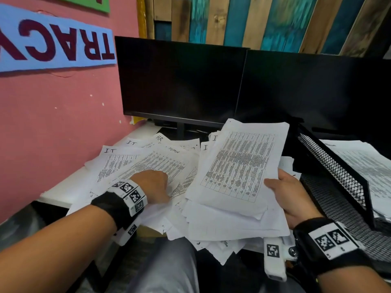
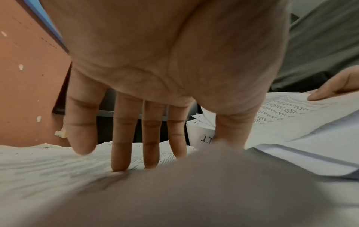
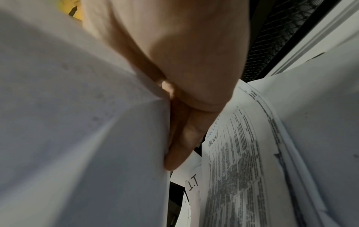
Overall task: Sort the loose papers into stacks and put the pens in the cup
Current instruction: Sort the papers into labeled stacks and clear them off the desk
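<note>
Loose printed papers, some hand-marked "I.T", "HR" and "ADMIN", lie spread over the white desk. My left hand rests on them, and in the left wrist view its straight fingers touch the sheets. My right hand grips a thick sheaf of papers, which is tilted up off the pile. Its thumb lies on top and its fingers are underneath. The sheaf fills the left of the right wrist view. No pen or cup shows in the head view.
A black mesh tray holding papers stands at the right. Two dark monitors close off the back of the desk and a pink wall the left. More sheets overhang the desk's front edge.
</note>
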